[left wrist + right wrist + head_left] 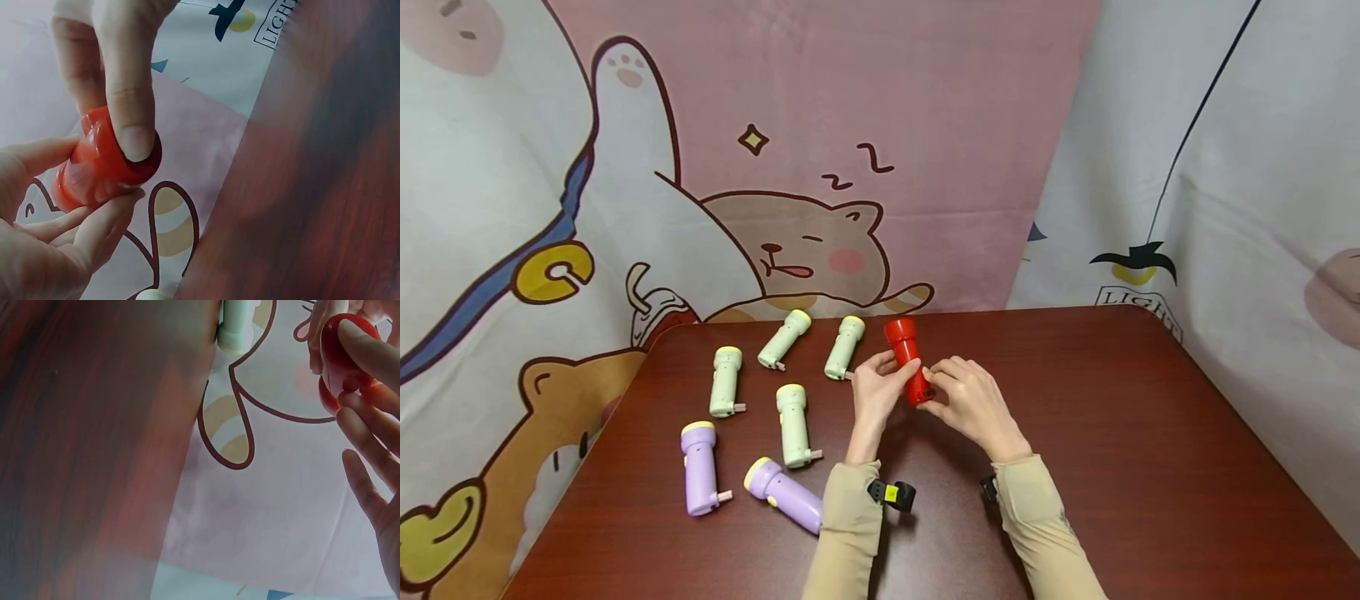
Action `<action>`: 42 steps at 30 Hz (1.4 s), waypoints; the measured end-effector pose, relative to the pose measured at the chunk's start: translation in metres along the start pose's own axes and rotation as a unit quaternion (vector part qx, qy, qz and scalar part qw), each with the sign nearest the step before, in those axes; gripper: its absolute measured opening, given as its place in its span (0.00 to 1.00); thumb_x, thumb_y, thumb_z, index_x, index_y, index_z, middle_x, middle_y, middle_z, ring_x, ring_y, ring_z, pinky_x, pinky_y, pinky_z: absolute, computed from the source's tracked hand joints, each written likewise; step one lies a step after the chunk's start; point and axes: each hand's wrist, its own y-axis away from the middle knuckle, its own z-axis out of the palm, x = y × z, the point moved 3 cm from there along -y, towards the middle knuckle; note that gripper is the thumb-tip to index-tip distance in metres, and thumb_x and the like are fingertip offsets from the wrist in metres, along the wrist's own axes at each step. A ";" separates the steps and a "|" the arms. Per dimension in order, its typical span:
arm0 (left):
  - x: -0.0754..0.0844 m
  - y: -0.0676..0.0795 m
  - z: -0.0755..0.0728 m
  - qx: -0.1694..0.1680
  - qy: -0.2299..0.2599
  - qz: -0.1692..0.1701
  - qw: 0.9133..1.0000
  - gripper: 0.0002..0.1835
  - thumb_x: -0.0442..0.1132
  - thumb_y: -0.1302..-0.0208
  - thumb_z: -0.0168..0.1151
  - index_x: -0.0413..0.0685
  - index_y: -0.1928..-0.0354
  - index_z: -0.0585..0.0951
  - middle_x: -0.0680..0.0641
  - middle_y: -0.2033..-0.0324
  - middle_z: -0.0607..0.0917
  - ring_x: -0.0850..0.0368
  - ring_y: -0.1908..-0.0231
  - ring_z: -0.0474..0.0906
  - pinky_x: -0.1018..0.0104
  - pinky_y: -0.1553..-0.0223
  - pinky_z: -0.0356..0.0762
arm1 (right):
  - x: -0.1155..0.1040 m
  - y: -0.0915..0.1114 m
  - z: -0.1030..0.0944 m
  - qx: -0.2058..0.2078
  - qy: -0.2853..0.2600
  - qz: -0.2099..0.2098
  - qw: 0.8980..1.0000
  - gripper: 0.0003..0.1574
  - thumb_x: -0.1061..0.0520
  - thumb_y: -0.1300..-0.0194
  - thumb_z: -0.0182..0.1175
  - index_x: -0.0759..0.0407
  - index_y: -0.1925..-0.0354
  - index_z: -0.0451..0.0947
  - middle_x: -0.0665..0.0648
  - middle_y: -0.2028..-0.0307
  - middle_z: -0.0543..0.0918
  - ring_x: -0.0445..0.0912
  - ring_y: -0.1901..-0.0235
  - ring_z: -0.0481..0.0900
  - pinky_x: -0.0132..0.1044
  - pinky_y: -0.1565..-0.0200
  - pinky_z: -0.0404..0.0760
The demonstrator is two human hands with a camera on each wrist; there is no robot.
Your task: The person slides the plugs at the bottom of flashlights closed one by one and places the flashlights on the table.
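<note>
A red flashlight [903,340] is held above the table, its wide head tilted toward the wall. My left hand [877,392] grips its body between thumb and fingers. At the tail end, my right hand [976,406] pinches the flashlight. The left wrist view shows a thumb of the right hand [128,81] against the dark end of the red flashlight [94,165], with the left hand [47,250] holding the body from below. In the right wrist view, the right thumb lies across the red end [337,359] while other fingers touch its side.
Several pale green flashlights [793,425] lie left of the hands, some with a small plug sticking out at the tail. Two purple flashlights, one upright in view [700,471] and one slanted [790,497] beside the left sleeve, lie nearer. A cartoon cloth [962,167] hangs behind the brown table [1150,467].
</note>
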 end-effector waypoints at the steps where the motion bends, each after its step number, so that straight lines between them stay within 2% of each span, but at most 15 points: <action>1: 0.000 -0.001 0.001 -0.006 0.008 -0.006 1.000 0.27 0.42 0.49 0.72 0.33 0.49 0.79 0.33 0.56 0.85 0.47 0.59 0.84 0.60 0.64 0.84 | 0.001 0.000 -0.001 0.000 0.000 0.002 1.000 0.25 0.50 0.65 0.79 0.58 0.66 0.84 0.50 0.69 0.84 0.44 0.67 0.78 0.38 0.65 0.76; 6: 0.000 -0.006 0.008 -0.008 0.017 -0.025 1.000 0.27 0.43 0.51 0.73 0.33 0.51 0.80 0.33 0.59 0.85 0.50 0.69 0.86 0.55 0.65 0.84 | 0.010 0.003 -0.004 -0.017 0.006 0.021 1.000 0.31 0.46 0.62 0.78 0.58 0.58 0.84 0.51 0.64 0.86 0.46 0.64 0.80 0.40 0.61 0.78; 11: -0.001 -0.014 0.021 -0.004 -0.023 -0.015 1.000 0.27 0.45 0.53 0.74 0.33 0.53 0.81 0.34 0.63 0.87 0.53 0.76 0.85 0.54 0.67 0.84 | 0.027 0.009 -0.013 -0.033 0.002 0.058 0.998 0.31 0.44 0.53 0.73 0.56 0.52 0.83 0.54 0.58 0.86 0.50 0.58 0.80 0.45 0.57 0.78; 16: -0.005 -0.020 0.042 -0.004 -0.082 -0.003 0.997 0.27 0.47 0.54 0.74 0.35 0.56 0.81 0.37 0.66 0.88 0.51 0.79 0.85 0.63 0.74 0.82 | 0.049 0.018 -0.029 -0.029 0.005 0.111 0.993 0.31 0.46 0.50 0.70 0.57 0.48 0.80 0.58 0.51 0.84 0.54 0.49 0.78 0.52 0.51 0.74; 20: -0.010 -0.022 0.062 -0.002 -0.151 0.008 0.989 0.26 0.50 0.56 0.76 0.38 0.60 0.82 0.41 0.68 0.88 0.51 0.77 0.85 0.68 0.76 0.79 | 0.066 0.028 -0.040 -0.024 0.017 0.152 0.988 0.32 0.47 0.49 0.69 0.59 0.46 0.79 0.61 0.47 0.82 0.57 0.44 0.75 0.56 0.46 0.71; 25: -0.016 -0.020 0.088 -0.009 -0.225 0.014 0.974 0.27 0.55 0.59 0.76 0.41 0.64 0.82 0.45 0.68 0.87 0.53 0.70 0.81 0.65 0.69 0.78 | 0.082 0.041 -0.052 -0.020 0.034 0.209 0.977 0.32 0.47 0.45 0.67 0.61 0.45 0.78 0.62 0.45 0.80 0.59 0.41 0.72 0.60 0.45 0.68; 30: -0.024 -0.016 0.112 -0.023 -0.258 0.007 0.966 0.26 0.55 0.61 0.77 0.42 0.67 0.81 0.46 0.71 0.86 0.52 0.72 0.80 0.64 0.70 0.77 | 0.091 0.053 -0.058 -0.037 0.039 0.257 0.965 0.32 0.47 0.42 0.64 0.60 0.43 0.76 0.66 0.43 0.78 0.62 0.41 0.70 0.64 0.45 0.65; 36: -0.031 -0.012 0.140 -0.029 -0.285 0.015 0.958 0.24 0.55 0.62 0.78 0.45 0.74 0.78 0.47 0.78 0.83 0.53 0.77 0.78 0.66 0.75 0.74 | 0.094 0.062 -0.056 -0.058 0.034 0.279 0.958 0.32 0.46 0.40 0.62 0.61 0.42 0.75 0.68 0.42 0.77 0.63 0.41 0.69 0.65 0.47 0.65; 42: -0.031 -0.009 0.155 -0.037 -0.328 0.034 0.944 0.26 0.56 0.60 0.76 0.43 0.69 0.79 0.46 0.77 0.84 0.51 0.77 0.80 0.66 0.74 0.78 | 0.095 0.066 -0.056 -0.068 0.032 0.293 0.953 0.32 0.46 0.39 0.61 0.62 0.42 0.75 0.69 0.42 0.76 0.64 0.41 0.69 0.66 0.47 0.64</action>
